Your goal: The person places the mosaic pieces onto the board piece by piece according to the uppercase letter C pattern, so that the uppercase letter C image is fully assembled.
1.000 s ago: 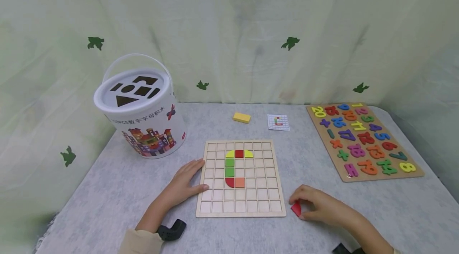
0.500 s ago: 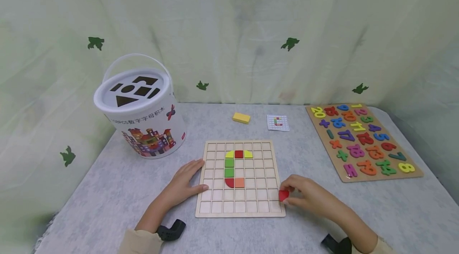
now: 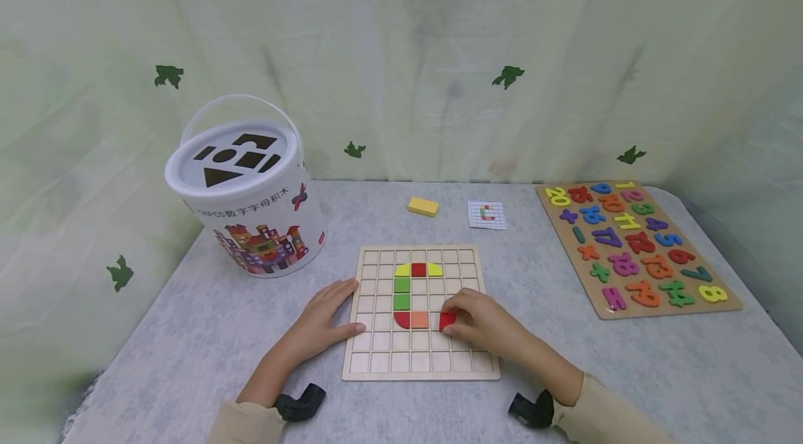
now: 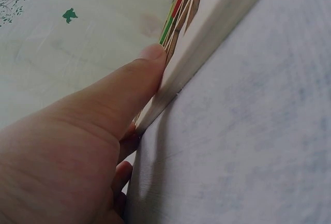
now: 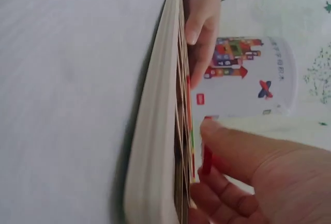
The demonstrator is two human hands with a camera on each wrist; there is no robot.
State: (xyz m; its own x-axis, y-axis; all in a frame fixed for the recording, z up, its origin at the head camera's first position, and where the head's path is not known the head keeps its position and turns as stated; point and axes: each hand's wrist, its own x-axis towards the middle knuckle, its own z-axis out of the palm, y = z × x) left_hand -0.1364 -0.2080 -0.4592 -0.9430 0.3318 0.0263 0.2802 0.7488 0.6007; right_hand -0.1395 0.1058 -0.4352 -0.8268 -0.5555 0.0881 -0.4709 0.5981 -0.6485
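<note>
A wooden grid board (image 3: 421,360) lies on the grey table, with yellow, red, green and orange pieces set in a C shape (image 3: 410,294). My right hand (image 3: 467,322) pinches a small red piece (image 3: 447,320) and holds it on the board just right of the orange square. In the right wrist view the red piece (image 5: 206,158) shows between thumb and fingers beside the board's edge (image 5: 155,131). My left hand (image 3: 326,318) rests flat against the board's left edge, fingers straight; its thumb (image 4: 124,87) presses on the board's rim (image 4: 207,43).
A white lidded bucket (image 3: 247,186) with shape slots stands at the back left. A yellow block (image 3: 423,206) and a small pattern card (image 3: 486,214) lie behind the board. A number puzzle board (image 3: 633,245) lies at the right. Green leaf-print curtains surround the table.
My right hand has carried the red piece from the table at the board's lower right corner up and left onto the board, beside the orange square. The left hand has stayed put.
</note>
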